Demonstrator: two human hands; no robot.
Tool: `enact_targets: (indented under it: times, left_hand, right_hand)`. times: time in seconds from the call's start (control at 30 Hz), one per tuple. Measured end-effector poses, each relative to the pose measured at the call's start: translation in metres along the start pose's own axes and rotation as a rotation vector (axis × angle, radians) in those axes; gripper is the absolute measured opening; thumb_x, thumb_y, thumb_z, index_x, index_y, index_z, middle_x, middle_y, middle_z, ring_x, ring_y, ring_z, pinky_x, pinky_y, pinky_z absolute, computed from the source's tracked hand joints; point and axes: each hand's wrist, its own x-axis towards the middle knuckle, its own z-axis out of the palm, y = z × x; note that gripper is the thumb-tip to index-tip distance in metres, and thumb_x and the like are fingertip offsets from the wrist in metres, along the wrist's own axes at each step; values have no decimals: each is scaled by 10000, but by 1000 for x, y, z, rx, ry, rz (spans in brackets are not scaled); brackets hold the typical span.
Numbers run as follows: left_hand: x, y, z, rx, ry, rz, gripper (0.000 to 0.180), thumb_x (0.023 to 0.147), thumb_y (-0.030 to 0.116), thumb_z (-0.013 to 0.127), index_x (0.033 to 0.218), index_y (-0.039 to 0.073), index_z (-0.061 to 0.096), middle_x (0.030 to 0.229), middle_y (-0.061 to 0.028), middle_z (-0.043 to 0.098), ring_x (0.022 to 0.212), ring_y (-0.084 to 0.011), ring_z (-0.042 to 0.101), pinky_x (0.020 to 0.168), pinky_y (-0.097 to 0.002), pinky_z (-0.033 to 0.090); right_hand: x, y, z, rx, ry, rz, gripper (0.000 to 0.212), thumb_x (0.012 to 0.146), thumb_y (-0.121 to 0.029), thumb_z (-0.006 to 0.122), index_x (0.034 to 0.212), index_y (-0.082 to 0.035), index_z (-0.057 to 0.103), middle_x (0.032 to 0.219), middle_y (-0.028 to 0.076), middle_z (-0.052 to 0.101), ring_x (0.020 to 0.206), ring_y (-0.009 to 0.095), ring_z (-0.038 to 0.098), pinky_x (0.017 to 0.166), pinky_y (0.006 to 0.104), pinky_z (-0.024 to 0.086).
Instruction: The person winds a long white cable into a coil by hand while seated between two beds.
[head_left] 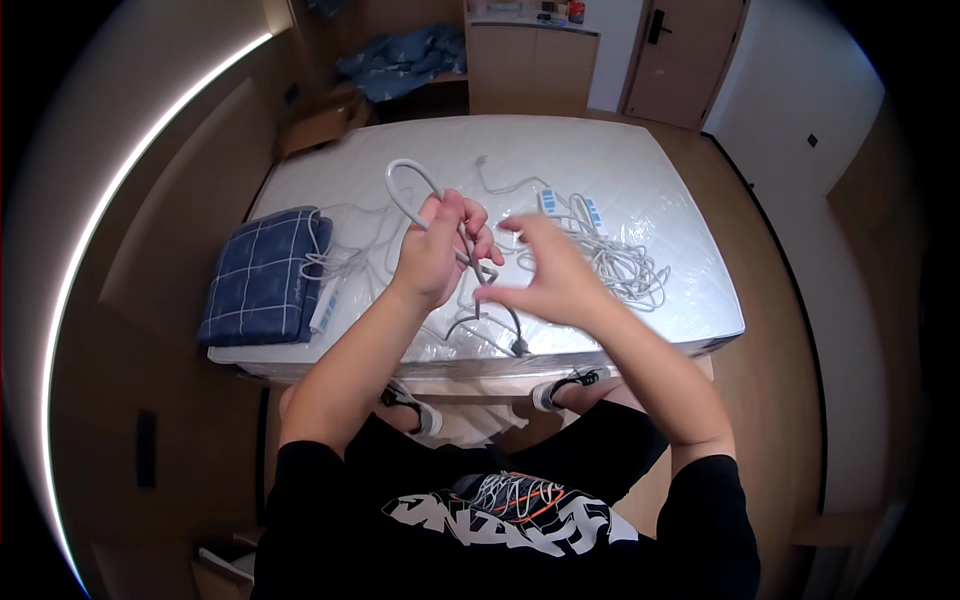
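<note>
- Cord (405, 180), grey, one: in the left hand, over the near half of the mattress; a thick loop rises above the fist, and a crossed, bent section hangs below the fingers.
- Left hand (432, 250): fingers curled and grasping the cord, thumb uppermost.
- Right hand (555, 270): fingers parted from thumb in a wide curve, clenched on nothing; thumb tip beside the hanging section of cord, contact cannot be told.
- Plug (520, 347), dark: on the mattress near its front edge, below the hands; whether its lead joins the held cord cannot be told.
- Mattress (660, 190), white, wrapped in clear film: lying under all the cords.
- Tangle (635, 275), pale leads: right of the right hand, loosely heaped.
- Power strips (592, 212), two, white with blue: at the tangle's far side, near each other.
- Blanket (262, 275), navy with white checks, folded: at the mattress's left edge.
- Third strip (325, 305), white and blue: just beside the blanket's right side; pale leads gathered near it.
- Cabinet (530, 68), light wood: beyond the mattress.
- Door (685, 60), brown, dark handle: far right, shut.
- Shoes (543, 396), pair, dark and white: below the mattress's front edge.
</note>
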Motion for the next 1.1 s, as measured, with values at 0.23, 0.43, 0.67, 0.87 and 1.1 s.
enact_targets:
  times: [0.23, 0.43, 0.67, 0.87, 1.1]
  left_hand:
    - [1, 6, -31, -84, -19, 52, 433, 949, 551, 427, 926, 118, 439, 780, -42, 441, 627, -170, 496, 569, -397, 509]
    - [8, -20, -84, -78, 222, 197, 577, 809, 715, 485, 836, 146, 391, 764, 16, 401, 550, -102, 376, 479, -218, 391]
    - [25, -55, -161, -348, 455, -75, 686, 857, 776, 199, 838, 131, 434, 816, -32, 425, 506, -126, 334, 442, -274, 303]
    - [24, -99, -222, -749, 359, -72, 702, 937, 678, 132, 946, 97, 526, 856, -23, 452, 625, -151, 373, 561, -296, 321]
    - [39, -100, -231, -396, 398, -29, 760, 871, 775, 162, 747, 102, 492, 624, -11, 390, 507, -153, 337, 487, -305, 310]
  right_hand:
    - [-44, 31, 58, 695, -597, 525, 222, 942, -112, 507, 1130, 4, 521, 1100, 127, 619, 1031, 273, 589, 772, 391, 512]
    - [-60, 73, 95, 1093, -809, 433, 222, 1020, -172, 372, 1092, -28, 525, 1011, 70, 662, 976, 117, 562, 879, 288, 423]
    - [-60, 116, 142, 1359, -839, 850, 226, 1037, -214, 331, 1067, -55, 490, 891, 84, 647, 810, 170, 659, 765, 285, 498]
    - [-60, 139, 175, 1166, -878, 928, 256, 1039, -273, 347, 1009, -51, 470, 793, 64, 607, 722, 152, 627, 650, 283, 513]
    - [-57, 150, 192, 1140, -711, 1215, 307, 1026, -332, 396, 870, -73, 449, 643, 7, 469, 540, 101, 463, 546, 257, 459]
